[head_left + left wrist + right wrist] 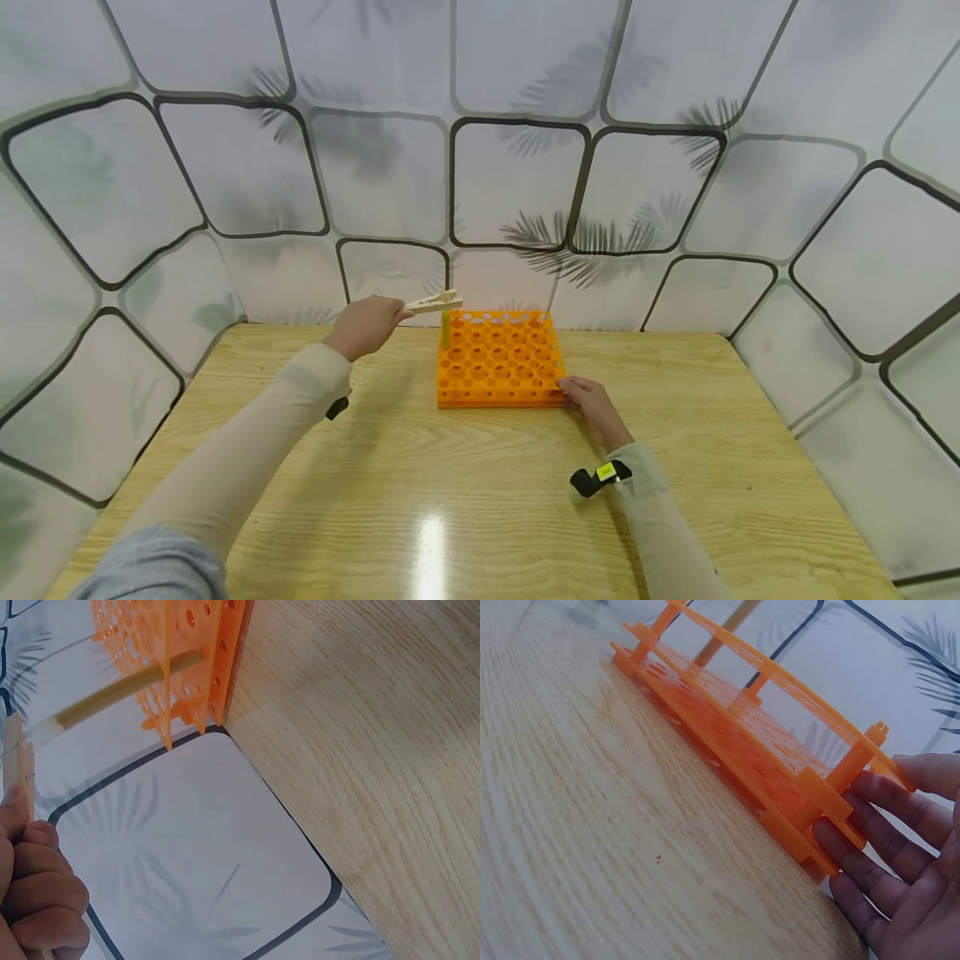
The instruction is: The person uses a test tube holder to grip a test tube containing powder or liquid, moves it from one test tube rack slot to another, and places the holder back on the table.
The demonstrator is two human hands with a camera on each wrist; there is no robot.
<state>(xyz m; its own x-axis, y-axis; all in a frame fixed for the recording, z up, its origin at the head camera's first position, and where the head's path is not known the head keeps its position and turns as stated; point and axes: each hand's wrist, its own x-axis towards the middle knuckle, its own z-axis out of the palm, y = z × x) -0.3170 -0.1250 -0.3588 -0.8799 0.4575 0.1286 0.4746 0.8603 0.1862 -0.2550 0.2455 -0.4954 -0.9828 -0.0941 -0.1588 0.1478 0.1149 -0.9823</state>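
Observation:
My left hand (pixel 367 327) grips a wooden test tube clamp (pixel 431 303), fingers curled round its handle. At the clamp's tip is the upper end of a test tube (pixel 112 694) with yellowish-brown contents. The tube's lower part passes through the far left corner of an orange test tube rack (pixel 498 400). Whether the clamp's jaws press on the glass is hard to tell. My right hand (pixel 596 408) holds the rack's near right corner. In the right wrist view, its thumb lies on the top plate and its fingers (pixel 885 791) touch the side and corner post.
The rack stands on a wood-grain table (pixel 495 500) toward its back edge. Behind and around the table hangs a white backdrop (pixel 517 183) with dark outlines and leaf prints. A black wrist camera (pixel 600 477) sits on the right wrist.

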